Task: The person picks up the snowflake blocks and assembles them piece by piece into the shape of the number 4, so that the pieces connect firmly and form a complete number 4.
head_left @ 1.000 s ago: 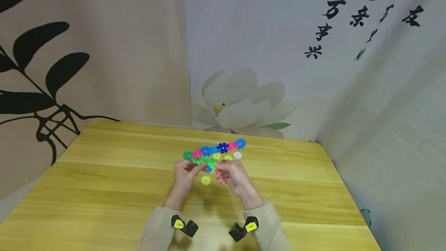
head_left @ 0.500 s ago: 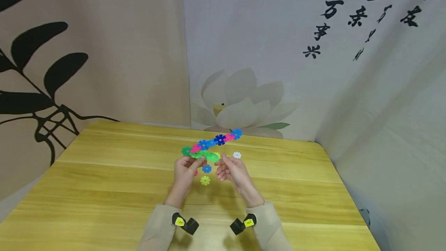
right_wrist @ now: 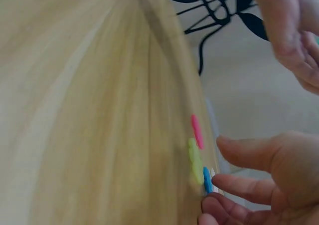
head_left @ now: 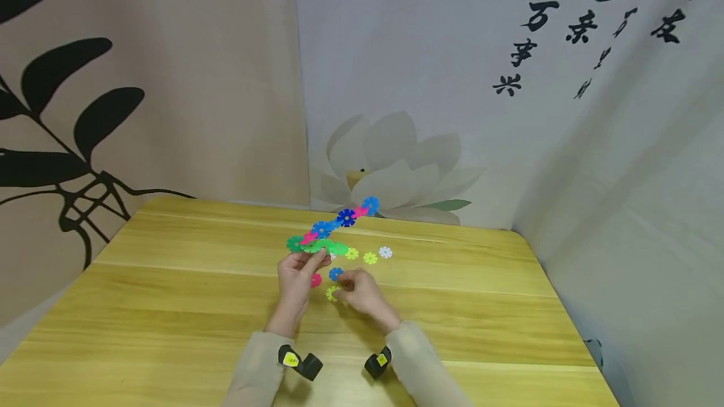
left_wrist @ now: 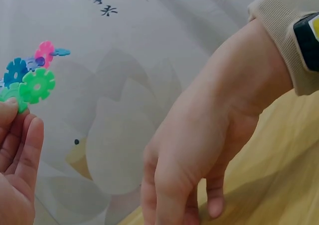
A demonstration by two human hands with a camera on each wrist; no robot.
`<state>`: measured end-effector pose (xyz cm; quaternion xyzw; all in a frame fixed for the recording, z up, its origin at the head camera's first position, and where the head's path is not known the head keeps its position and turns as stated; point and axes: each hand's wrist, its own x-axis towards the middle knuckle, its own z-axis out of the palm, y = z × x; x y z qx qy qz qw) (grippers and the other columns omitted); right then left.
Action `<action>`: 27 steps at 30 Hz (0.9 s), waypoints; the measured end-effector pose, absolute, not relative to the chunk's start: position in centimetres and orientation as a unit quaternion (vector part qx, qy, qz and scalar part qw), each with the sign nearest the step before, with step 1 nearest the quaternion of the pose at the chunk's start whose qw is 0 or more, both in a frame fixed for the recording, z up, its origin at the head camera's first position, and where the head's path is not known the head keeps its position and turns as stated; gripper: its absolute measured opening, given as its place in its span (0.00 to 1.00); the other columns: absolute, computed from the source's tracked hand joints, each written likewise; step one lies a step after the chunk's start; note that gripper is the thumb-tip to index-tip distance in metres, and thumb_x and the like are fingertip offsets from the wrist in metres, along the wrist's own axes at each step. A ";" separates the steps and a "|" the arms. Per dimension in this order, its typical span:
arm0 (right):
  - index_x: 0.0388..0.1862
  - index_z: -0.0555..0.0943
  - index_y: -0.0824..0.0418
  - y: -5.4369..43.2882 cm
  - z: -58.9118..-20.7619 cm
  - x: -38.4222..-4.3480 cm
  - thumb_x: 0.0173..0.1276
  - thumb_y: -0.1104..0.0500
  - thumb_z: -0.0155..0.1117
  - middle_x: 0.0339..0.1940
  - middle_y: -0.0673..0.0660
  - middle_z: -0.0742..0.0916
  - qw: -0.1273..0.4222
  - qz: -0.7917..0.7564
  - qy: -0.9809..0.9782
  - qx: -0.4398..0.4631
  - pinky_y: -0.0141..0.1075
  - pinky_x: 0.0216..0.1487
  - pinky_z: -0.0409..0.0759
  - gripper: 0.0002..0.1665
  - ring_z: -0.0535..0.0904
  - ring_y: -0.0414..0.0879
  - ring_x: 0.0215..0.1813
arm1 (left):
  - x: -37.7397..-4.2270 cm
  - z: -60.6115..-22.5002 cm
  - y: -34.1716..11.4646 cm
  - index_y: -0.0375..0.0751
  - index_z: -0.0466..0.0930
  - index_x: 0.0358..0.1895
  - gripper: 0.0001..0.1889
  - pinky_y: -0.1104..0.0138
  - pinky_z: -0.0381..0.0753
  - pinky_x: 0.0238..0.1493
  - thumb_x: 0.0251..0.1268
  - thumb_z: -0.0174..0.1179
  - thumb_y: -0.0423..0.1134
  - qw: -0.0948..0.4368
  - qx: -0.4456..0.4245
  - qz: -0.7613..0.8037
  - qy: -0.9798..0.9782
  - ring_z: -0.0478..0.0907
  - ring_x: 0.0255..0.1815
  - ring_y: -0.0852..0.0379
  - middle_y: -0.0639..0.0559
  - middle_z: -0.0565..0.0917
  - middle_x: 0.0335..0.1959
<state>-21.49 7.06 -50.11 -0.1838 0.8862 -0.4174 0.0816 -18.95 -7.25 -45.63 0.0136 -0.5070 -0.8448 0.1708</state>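
My left hand (head_left: pixel 295 278) pinches a chain of interlocking snowflake discs (head_left: pixel 322 230) by its green end, held up above the table. The chain runs from green discs through pink and blue to a light blue disc (head_left: pixel 370 206) at its far tip. A green disc (left_wrist: pixel 37 86) stands out in front of the chain in the left wrist view. My right hand (head_left: pixel 364 294) is low over the table, thumb and index finger apart, fingertips right by a loose blue disc (head_left: pixel 335 274). It partly covers a yellow disc (head_left: pixel 330 294). A pink disc (right_wrist: pixel 197 131) lies near them.
Behind the blue disc lie two yellow discs (head_left: pixel 370 259) and a white disc (head_left: pixel 385 252) on the wooden table (head_left: pixel 481 306). Another white disc is mostly hidden by the left hand. A printed curtain (head_left: pixel 396 68) hangs along the table's back edge.
My right hand has left the green end of the chain and moved down to the loose discs. My left hand has shifted slightly left, and the chain's far tip has swung up and left.
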 end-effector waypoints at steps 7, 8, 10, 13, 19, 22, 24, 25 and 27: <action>0.40 0.82 0.68 6.1 -49.7 -21.4 0.52 0.64 0.73 0.33 0.55 0.79 0.052 -0.328 0.918 -0.217 0.30 0.37 0.77 0.16 0.75 0.45 0.35 | -19.0 -45.9 -7.4 0.26 0.80 0.30 0.02 0.66 0.84 0.37 0.59 0.58 0.23 0.174 0.016 -0.854 -0.490 0.83 0.25 0.59 0.52 0.84 0.22; 0.38 0.82 0.67 6.0 -49.7 -21.4 0.51 0.65 0.73 0.32 0.54 0.79 0.049 -0.321 0.920 -0.217 0.30 0.36 0.77 0.15 0.75 0.44 0.35 | -19.0 -45.9 -7.4 0.27 0.80 0.30 0.03 0.66 0.84 0.36 0.60 0.58 0.23 0.174 0.016 -0.856 -0.486 0.83 0.25 0.59 0.52 0.84 0.23; 0.36 0.81 0.65 5.9 -49.6 -21.4 0.51 0.66 0.73 0.30 0.53 0.79 0.048 -0.310 0.925 -0.215 0.28 0.33 0.76 0.13 0.75 0.42 0.32 | -19.0 -46.0 -7.5 0.27 0.80 0.29 0.04 0.67 0.84 0.36 0.60 0.58 0.23 0.174 0.018 -0.861 -0.478 0.83 0.26 0.59 0.52 0.84 0.23; 0.33 0.81 0.64 5.6 -49.4 -21.4 0.50 0.66 0.73 0.27 0.53 0.80 0.050 -0.304 0.928 -0.210 0.28 0.31 0.75 0.12 0.73 0.41 0.30 | -19.0 -45.9 -7.5 0.31 0.81 0.27 0.06 0.67 0.84 0.35 0.60 0.57 0.22 0.177 0.018 -0.863 -0.472 0.83 0.25 0.60 0.51 0.84 0.22; 0.34 0.80 0.62 5.2 -49.2 -21.3 0.48 0.62 0.77 0.28 0.51 0.79 0.083 -0.292 0.935 -0.184 0.29 0.31 0.75 0.16 0.74 0.41 0.31 | -19.0 -45.9 -7.6 0.41 0.82 0.26 0.12 0.68 0.84 0.34 0.59 0.56 0.20 0.184 0.012 -0.867 -0.463 0.83 0.26 0.60 0.51 0.84 0.23; 0.33 0.80 0.61 5.0 -49.3 -21.4 0.47 0.62 0.77 0.28 0.50 0.79 0.089 -0.281 0.940 -0.173 0.29 0.32 0.76 0.16 0.75 0.42 0.31 | -19.1 -46.1 -7.8 0.40 0.83 0.26 0.11 0.68 0.84 0.34 0.59 0.57 0.20 0.186 0.012 -0.866 -0.464 0.83 0.25 0.59 0.51 0.84 0.23; 0.32 0.80 0.61 4.9 -49.3 -21.4 0.46 0.62 0.77 0.27 0.50 0.80 0.087 -0.282 0.940 -0.168 0.30 0.32 0.76 0.15 0.75 0.42 0.31 | -19.2 -46.2 -7.9 0.38 0.83 0.27 0.10 0.68 0.84 0.34 0.59 0.57 0.20 0.185 0.011 -0.866 -0.464 0.83 0.25 0.59 0.51 0.84 0.23; 0.32 0.79 0.61 4.9 -49.4 -21.5 0.46 0.63 0.77 0.27 0.50 0.80 0.087 -0.283 0.941 -0.165 0.30 0.31 0.76 0.16 0.75 0.42 0.31 | -19.2 -46.2 -7.9 0.38 0.83 0.27 0.10 0.68 0.84 0.34 0.59 0.57 0.20 0.185 0.011 -0.866 -0.464 0.83 0.25 0.60 0.51 0.84 0.22; 0.32 0.79 0.61 4.9 -49.4 -21.5 0.45 0.64 0.77 0.26 0.51 0.79 0.085 -0.290 0.939 -0.160 0.31 0.31 0.76 0.17 0.74 0.42 0.30 | -19.2 -46.3 -8.0 0.38 0.82 0.27 0.10 0.68 0.84 0.34 0.59 0.57 0.21 0.184 0.011 -0.866 -0.464 0.83 0.25 0.60 0.51 0.84 0.23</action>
